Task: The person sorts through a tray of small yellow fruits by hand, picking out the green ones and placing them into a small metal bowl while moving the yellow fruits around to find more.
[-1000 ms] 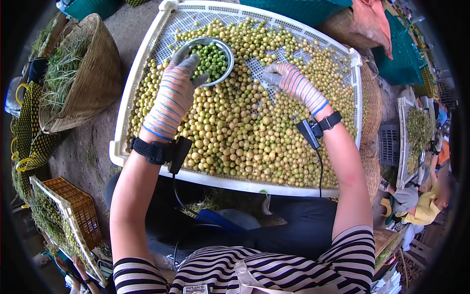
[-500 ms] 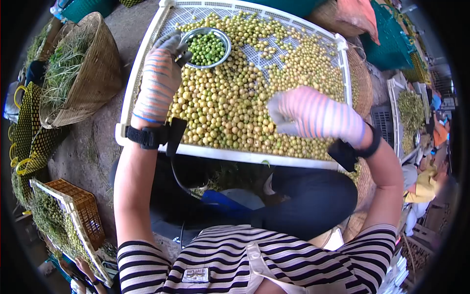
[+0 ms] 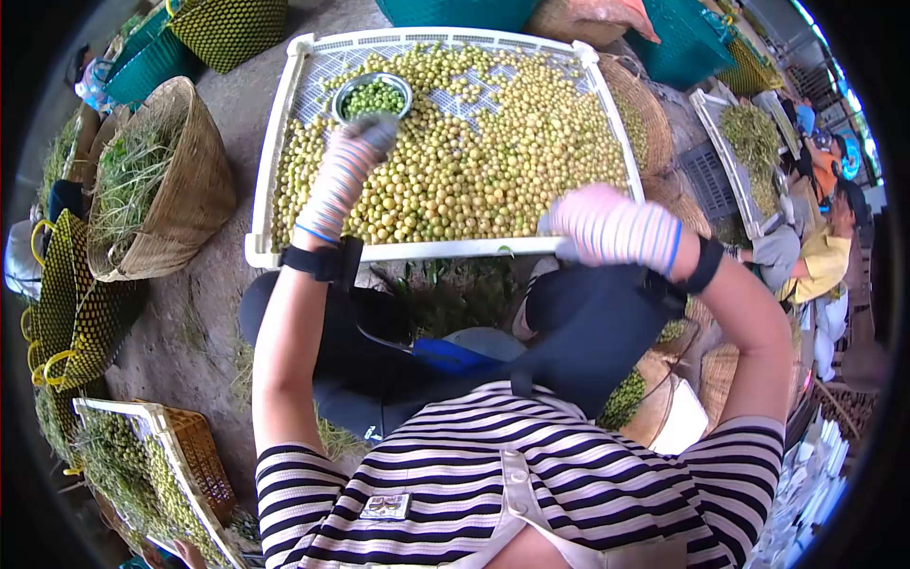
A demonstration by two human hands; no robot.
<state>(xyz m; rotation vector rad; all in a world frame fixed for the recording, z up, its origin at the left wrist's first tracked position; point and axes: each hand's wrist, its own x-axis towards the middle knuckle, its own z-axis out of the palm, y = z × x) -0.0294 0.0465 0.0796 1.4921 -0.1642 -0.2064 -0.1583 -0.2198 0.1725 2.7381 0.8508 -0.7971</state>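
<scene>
Small round yellow-green fruits [image 3: 445, 194] cover much of a white mesh-bottomed tray [image 3: 445, 249] in front of me. A metal bowl [image 3: 409, 95] of greener fruits [image 3: 373, 99] rests in the tray's back left part. My left hand [image 3: 355, 156], in a striped glove with grey fingers, is just in front of the bowl; its fingers are drawn together, and whatever they hold is hidden. My right hand [image 3: 611, 226], gloved alike, is over the tray's front right corner with its fingers curled in. I cannot make out anything in them.
A wicker basket of grass [image 3: 161, 180] stands at the left, near yellow-black woven baskets [image 3: 57, 303]. Another fruit tray [image 3: 156, 474] sits at lower left. Teal baskets [image 3: 455, 11] stand behind my tray. At the right are more trays [image 3: 749, 161] and a person in yellow [image 3: 820, 266].
The view has shifted, so the tray shows farther up and left. My left hand has come from the bowl's left side to its front. My right hand has drawn back to the tray's front right corner.
</scene>
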